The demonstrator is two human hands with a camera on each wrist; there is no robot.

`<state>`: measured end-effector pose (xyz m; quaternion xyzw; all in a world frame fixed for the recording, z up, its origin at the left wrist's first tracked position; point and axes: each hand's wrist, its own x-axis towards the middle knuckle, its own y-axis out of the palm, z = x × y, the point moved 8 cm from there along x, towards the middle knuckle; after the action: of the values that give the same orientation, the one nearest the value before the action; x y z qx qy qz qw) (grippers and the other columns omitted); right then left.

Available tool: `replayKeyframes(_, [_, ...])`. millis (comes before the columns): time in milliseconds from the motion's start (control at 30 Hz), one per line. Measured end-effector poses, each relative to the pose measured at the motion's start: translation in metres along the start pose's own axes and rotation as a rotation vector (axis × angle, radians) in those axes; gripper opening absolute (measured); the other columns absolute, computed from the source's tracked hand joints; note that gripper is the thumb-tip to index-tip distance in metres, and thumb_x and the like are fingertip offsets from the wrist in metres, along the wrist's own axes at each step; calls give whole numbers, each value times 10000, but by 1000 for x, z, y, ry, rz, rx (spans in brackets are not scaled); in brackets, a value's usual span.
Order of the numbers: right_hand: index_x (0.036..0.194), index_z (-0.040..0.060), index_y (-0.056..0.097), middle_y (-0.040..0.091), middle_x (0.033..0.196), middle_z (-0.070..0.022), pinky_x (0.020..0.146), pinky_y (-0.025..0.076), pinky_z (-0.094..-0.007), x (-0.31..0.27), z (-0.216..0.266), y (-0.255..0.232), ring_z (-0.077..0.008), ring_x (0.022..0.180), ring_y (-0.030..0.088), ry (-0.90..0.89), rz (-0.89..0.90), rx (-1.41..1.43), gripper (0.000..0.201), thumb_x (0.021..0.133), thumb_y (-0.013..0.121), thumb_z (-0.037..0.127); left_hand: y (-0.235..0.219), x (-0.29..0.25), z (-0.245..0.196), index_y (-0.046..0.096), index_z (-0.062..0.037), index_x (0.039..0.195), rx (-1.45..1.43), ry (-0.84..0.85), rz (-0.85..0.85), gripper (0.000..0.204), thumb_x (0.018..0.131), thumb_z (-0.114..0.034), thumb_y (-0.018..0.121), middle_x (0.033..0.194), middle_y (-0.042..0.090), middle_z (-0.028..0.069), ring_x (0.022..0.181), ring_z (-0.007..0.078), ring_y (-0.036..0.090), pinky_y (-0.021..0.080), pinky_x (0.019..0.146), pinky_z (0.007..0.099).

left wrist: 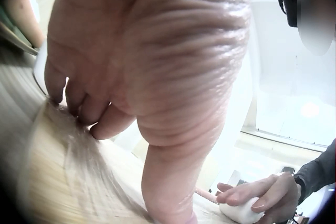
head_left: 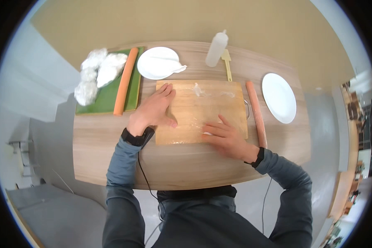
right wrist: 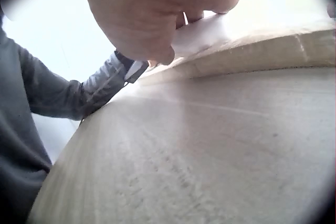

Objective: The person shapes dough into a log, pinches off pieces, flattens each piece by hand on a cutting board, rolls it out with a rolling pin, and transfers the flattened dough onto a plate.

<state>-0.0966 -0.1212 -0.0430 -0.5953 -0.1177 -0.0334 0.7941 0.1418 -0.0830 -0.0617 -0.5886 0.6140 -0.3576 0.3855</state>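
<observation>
The left hand (head_left: 153,108) rests on the left side of the wooden board (head_left: 186,107), fingers extended and thumb apart. In the left wrist view, the fingertips of this hand (left wrist: 142,61) touch the board, where a wrinkled translucent film (left wrist: 89,166) lies. Near the board's front edge, the right hand (head_left: 227,138) has its fingers over a small white lump (head_left: 207,133). The left wrist view shows fingers and thumb round that lump (left wrist: 241,211). Under the right hand (right wrist: 163,8) in the right wrist view, the lump (right wrist: 202,36) is partly hidden.
At left, a green tray (head_left: 132,93) holds an orange roll (head_left: 126,82) and white wrapped bundles (head_left: 110,70). Behind the board are a plate with a white cloth (head_left: 163,64), a squeeze bottle (head_left: 216,49) and a spatula (head_left: 227,62). Right: another roll (head_left: 257,115), an oval plate (head_left: 279,98).
</observation>
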Motion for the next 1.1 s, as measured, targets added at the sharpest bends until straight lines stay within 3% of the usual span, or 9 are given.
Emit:
replayKeyframes(67, [1394, 92, 599, 618, 1416, -163, 1130, 464, -557, 2, -2, -8, -335, 1348, 589, -59, -70, 62, 626, 817, 839, 53, -2, -1, 0, 450, 131, 1509, 1, -4, -19, 1141, 606, -347, 959, 1654, 362, 323, 1589, 404, 298, 355, 1262, 423])
replayKeyframes(133, [1351, 67, 634, 664, 1276, -158, 1016, 536, -469, 7, -29, -35, -332, 1172, 665, 296, -350, 345, 583, 793, 773, -27, 0, -3, 1, 460, 129, 1498, -24, 27, -37, 1131, 597, -340, 958, 1648, 368, 326, 1583, 402, 311, 359, 1259, 424])
replayKeyframes(233, [1333, 45, 644, 646, 1257, -169, 931, 548, -420, 26, -40, -47, -334, 1113, 661, 482, -369, 522, 530, 812, 697, -39, 2, -4, 2, 470, 127, 1486, -11, 36, -59, 1122, 588, -337, 957, 1641, 375, 329, 1579, 402, 319, 367, 1254, 426])
replayKeyframes(333, [1330, 8, 621, 630, 1239, -174, 932, 548, -432, 42, -44, -27, -353, 1141, 639, 444, -109, 298, 481, 850, 626, -8, 3, -3, 3, 475, 134, 1470, -1, 45, -70, 1118, 581, -339, 962, 1622, 397, 332, 1570, 414, 330, 373, 1249, 432])
replayKeyframes(433, [1322, -21, 607, 617, 1263, -182, 949, 549, -450, 62, -26, -28, -369, 1191, 617, 231, -127, 117, 446, 884, 642, 53, 6, -1, 6, 486, 120, 1455, 40, 64, -93, 1096, 587, -347, 967, 1615, 427, 287, 1562, 403, 348, 430, 1213, 461])
replayKeyframes(633, [1353, -49, 585, 594, 1346, -219, 1071, 505, -469, 69, -13, -2, -409, 1278, 583, 104, 13, 17, 503, 897, 720, 115, 3, -1, 6, 503, 117, 1425, 26, 75, -117, 1061, 588, -343, 967, 1581, 463, 278, 1551, 402, 363, 467, 1176, 468])
replayKeyframes(733, [1408, -56, 554, 559, 1440, -236, 1147, 452, -506, 56, -11, -1, -441, 1373, 525, 126, -27, 14, 549, 920, 723, 131, 0, -4, 2, 479, 140, 1458, -18, 56, -73, 1107, 593, -353, 963, 1613, 402, 337, 1560, 422, 342, 370, 1253, 434])
replayKeyframes(1067, [1565, -46, 417, 370, 1655, -273, 1284, 266, -566, 30, -24, -9, -459, 1587, 274, 277, 22, 17, 784, 954, 745, 322, 2, 2, 0, 473, 127, 1490, 7, 46, -13, 1135, 600, -366, 975, 1637, 382, 328, 1575, 417, 318, 357, 1262, 433])
replayKeyframes(1100, [1583, -44, 386, 355, 1664, -276, 1290, 250, -563, 24, -36, -5, -458, 1592, 257, 305, -41, 238, 798, 972, 724, 343, 4, 2, 2, 462, 126, 1498, 14, 34, -16, 1142, 603, -372, 970, 1639, 387, 319, 1579, 411, 315, 375, 1252, 439])
